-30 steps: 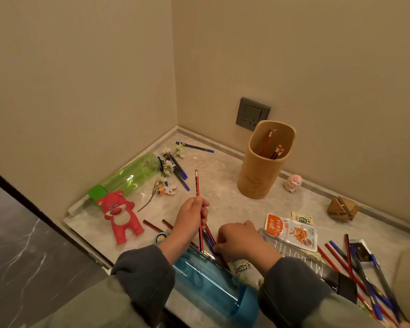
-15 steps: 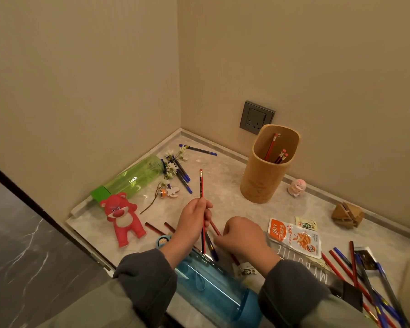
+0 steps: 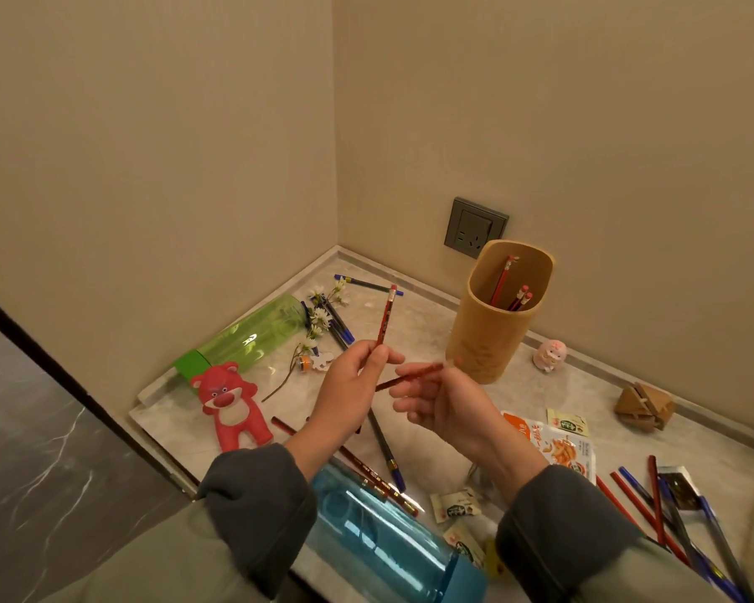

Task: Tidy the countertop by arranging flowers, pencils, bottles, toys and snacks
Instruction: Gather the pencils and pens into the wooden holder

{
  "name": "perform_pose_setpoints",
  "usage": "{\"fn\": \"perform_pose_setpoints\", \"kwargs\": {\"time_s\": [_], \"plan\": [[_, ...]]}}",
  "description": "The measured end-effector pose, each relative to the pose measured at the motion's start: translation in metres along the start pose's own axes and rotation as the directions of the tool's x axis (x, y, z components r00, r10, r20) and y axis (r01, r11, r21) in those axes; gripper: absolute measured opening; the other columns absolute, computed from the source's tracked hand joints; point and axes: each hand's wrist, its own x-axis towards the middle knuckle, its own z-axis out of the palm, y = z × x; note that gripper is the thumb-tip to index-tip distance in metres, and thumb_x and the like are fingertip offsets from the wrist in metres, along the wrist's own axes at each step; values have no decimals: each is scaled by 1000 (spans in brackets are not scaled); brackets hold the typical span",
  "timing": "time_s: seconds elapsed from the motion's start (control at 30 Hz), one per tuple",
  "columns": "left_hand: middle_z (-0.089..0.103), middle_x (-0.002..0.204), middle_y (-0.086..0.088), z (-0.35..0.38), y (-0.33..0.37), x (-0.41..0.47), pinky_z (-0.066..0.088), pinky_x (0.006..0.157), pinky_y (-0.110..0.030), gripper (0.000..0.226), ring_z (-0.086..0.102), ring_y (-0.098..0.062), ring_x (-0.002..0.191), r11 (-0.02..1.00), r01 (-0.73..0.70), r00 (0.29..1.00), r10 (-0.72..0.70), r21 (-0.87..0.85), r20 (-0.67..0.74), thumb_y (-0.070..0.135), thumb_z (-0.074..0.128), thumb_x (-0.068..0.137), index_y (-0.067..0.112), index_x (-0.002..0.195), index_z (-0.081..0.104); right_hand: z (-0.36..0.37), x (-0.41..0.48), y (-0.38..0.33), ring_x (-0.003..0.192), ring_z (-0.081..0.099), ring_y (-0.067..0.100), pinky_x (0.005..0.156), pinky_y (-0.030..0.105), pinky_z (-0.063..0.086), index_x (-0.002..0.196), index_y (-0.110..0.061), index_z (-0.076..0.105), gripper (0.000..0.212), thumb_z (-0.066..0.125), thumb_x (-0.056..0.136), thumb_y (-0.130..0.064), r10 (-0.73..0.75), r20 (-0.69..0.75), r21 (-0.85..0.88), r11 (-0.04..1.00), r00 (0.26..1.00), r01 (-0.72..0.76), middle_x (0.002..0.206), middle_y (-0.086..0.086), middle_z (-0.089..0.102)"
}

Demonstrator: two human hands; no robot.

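Note:
My left hand [image 3: 349, 389] is raised above the counter and grips a red pencil [image 3: 386, 315] that points up and away. My right hand [image 3: 447, 402] is beside it, holding a second red pencil [image 3: 410, 376] that lies almost level toward the left hand. A bamboo holder [image 3: 492, 328] stands behind the hands with three red pencils [image 3: 512, 285] inside. More red and blue pencils [image 3: 384, 450] lie on the counter under my hands. A further bunch of pencils [image 3: 662, 502] lies at the right.
A green bottle [image 3: 253, 332] lies on its side by the left wall, daisies [image 3: 318, 319] beside it. A red bear toy [image 3: 231, 402], a pink figurine [image 3: 549, 354], a wooden puzzle [image 3: 645, 406], snack packets [image 3: 558, 446] and a blue bottle [image 3: 388, 546] lie around.
Both hands have lifted off the counter. The right hand, which was down among the pencils, now holds a red pencil up beside the left hand's pencil.

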Motion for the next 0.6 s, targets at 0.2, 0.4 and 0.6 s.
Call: {"fn": "perform_pose_setpoints", "kwargs": {"time_s": [0.2, 0.4, 0.6], "plan": [[62, 73, 1, -3, -5, -9, 48, 62, -31, 22, 57, -11, 65, 1000, 14, 999, -14, -7, 30, 25, 43, 100, 18, 99, 64, 21, 2, -1, 70, 63, 14, 65, 26, 47, 107, -12, 71, 26, 64, 82, -13, -90, 58, 77, 993, 994, 86, 89, 8, 70], [42, 64, 3, -19, -17, -9, 29, 41, -16, 25, 36, -2, 42, 965, 256, 966, -258, -59, -25, 26, 37, 102, 20, 94, 60, 26, 13, 21, 58, 60, 5, 54, 19, 48, 104, -16, 64, 18, 66, 86, -16, -67, -42, -730, 683, 997, 15, 81, 2, 69], [42, 64, 2, -21, -20, -21, 23, 35, -17, 28, 30, -4, 40, 900, 393, 915, -403, -189, -13, 24, 35, 103, 11, 100, 59, 30, 25, 59, 79, 54, 6, 62, 25, 45, 90, -34, 57, 20, 72, 77, -39, -4, -9, -995, 94, 1000, -8, 85, -13, 56]]}}
